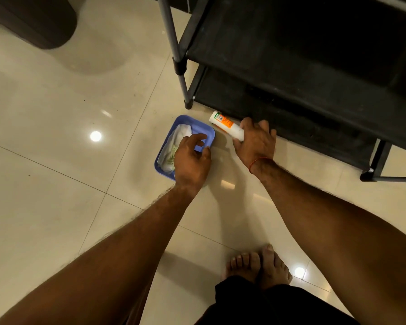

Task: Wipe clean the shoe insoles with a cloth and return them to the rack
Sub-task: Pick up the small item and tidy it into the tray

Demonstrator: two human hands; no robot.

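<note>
**Item: cleaning kit on floor, beside shoe rack. Head view.**

- Floor (pixel 80 160): pale glossy tiles, carrying everything listed.
- Shoe rack (pixel 291 66): black, tiered, with grey posts, standing at the far right. Its shelves are dark and no insoles can be made out on them or anywhere else in view.
- Tray (pixel 205 131): blue, shallow and rectangular, set just off the rack's near-left foot.
- Cloth (pixel 174 141): white and crumpled, lying in the tray along its left wall. Its long axis runs from the tray's far corner towards its near-left corner.
- Bottle (pixel 225 124): white with an orange label, lying on its side between the tray's far-right corner and the rack's bottom shelf edge, cap end pointing away to the left.
- Left hand (pixel 192 158): over the right half of the tray, fingers apart and loosely bent, nothing held, thumb close to the tray's right rim. Whether it touches the rim cannot be told.
- Right hand (pixel 256 141): fingers wrapped round the near end of the bottle. There is a red thread (pixel 258 161) at the wrist.
- Bare feet (pixel 256 266): near edge of the view.

**Note:** the cloth lies just left of and slightly beyond the left fingertips, well apart from the right hand. The left hand is judged the nearer to take it, with a short reach leftward across the cloth's long axis. Wiping is judged not yet begun.
</note>
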